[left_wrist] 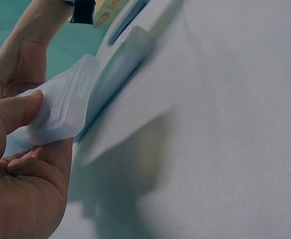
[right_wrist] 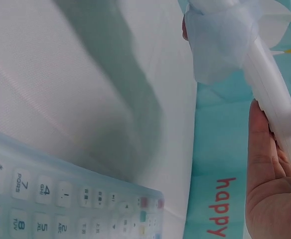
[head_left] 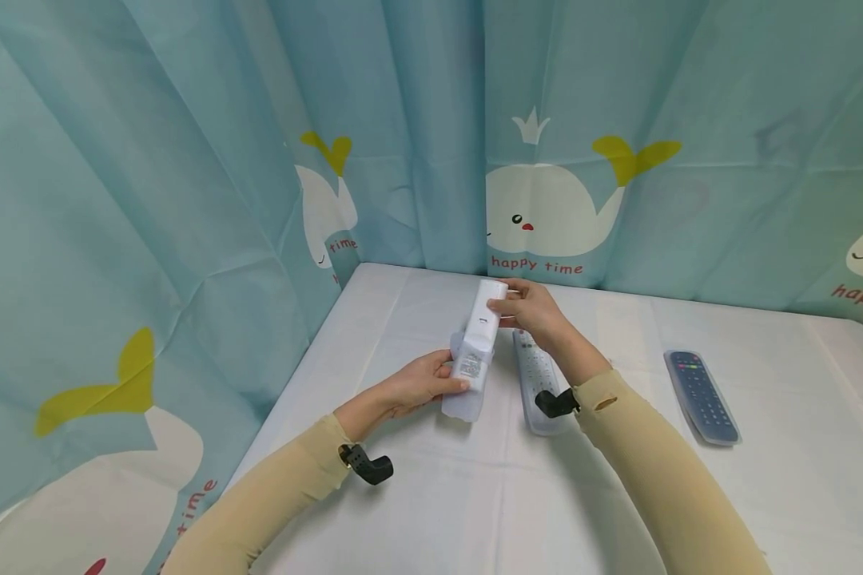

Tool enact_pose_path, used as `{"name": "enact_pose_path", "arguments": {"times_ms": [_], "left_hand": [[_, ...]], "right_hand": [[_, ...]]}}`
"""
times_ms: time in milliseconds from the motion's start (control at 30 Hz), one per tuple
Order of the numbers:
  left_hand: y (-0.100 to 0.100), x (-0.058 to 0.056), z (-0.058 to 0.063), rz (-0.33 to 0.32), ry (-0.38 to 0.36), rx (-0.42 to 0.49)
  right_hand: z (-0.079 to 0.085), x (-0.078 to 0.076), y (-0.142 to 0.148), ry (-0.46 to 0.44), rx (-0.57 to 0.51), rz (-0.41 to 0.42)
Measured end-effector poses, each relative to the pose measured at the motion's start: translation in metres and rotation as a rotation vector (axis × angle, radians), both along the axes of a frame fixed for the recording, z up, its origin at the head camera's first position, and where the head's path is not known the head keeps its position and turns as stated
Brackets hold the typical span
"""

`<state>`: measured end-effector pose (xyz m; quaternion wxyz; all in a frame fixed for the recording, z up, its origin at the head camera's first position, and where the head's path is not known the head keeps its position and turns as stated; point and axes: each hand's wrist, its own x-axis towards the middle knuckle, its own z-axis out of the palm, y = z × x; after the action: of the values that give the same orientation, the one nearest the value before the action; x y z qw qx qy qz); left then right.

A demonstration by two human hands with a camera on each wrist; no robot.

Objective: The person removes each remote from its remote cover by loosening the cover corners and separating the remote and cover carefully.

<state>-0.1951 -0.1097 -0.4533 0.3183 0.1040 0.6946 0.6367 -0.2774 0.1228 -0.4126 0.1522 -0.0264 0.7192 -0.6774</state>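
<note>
A white remote control, back side up in the head view, is partly inside a translucent silicone cover. My left hand grips the covered near end, thumb on top and fingers underneath. At the bare far end, my right hand pinches the remote between thumb and fingers. The right wrist view shows the cover bunched loosely around the remote's middle, with the white body coming out of it. Seen from the left wrist, the cover's closed end is held above the table.
A white remote in a clear cover lies buttons up under my right wrist. Farther right rests a dark blue remote, also covered. The white table ends at a blue whale-print curtain behind and to the left.
</note>
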Motion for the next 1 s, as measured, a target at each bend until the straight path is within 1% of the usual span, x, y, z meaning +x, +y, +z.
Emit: {"name": "enact_pose_path", "arguments": {"times_ms": [233, 433, 533, 667, 767, 900, 1000], "left_hand": [[-0.0006, -0.0005, 0.0003, 0.0, -0.009, 0.008], [0.0003, 0.0013, 0.0007, -0.003, -0.017, 0.011], [0.0002, 0.0018, 0.0006, 0.006, -0.027, 0.011], [-0.0002, 0.0023, -0.0002, 0.044, -0.066, -0.004], [0.0, 0.003, -0.0005, 0.092, -0.092, -0.039], [0.0018, 0.0024, 0.0013, 0.166, -0.088, -0.096], [0.0041, 0.0007, 0.0034, 0.205, -0.079, -0.115]], "right_hand": [[0.0009, 0.0004, 0.0013, 0.008, -0.002, -0.005], [0.0, 0.0009, 0.0023, 0.005, 0.006, -0.005], [-0.0009, 0.001, 0.0017, 0.01, -0.007, -0.009], [-0.0018, 0.0014, -0.0005, 0.008, -0.041, -0.005], [-0.0016, 0.002, -0.0007, 0.007, -0.043, -0.017], [-0.001, 0.0028, 0.0006, 0.008, -0.049, -0.042], [-0.0018, 0.0037, 0.0002, 0.004, -0.063, -0.046]]}}
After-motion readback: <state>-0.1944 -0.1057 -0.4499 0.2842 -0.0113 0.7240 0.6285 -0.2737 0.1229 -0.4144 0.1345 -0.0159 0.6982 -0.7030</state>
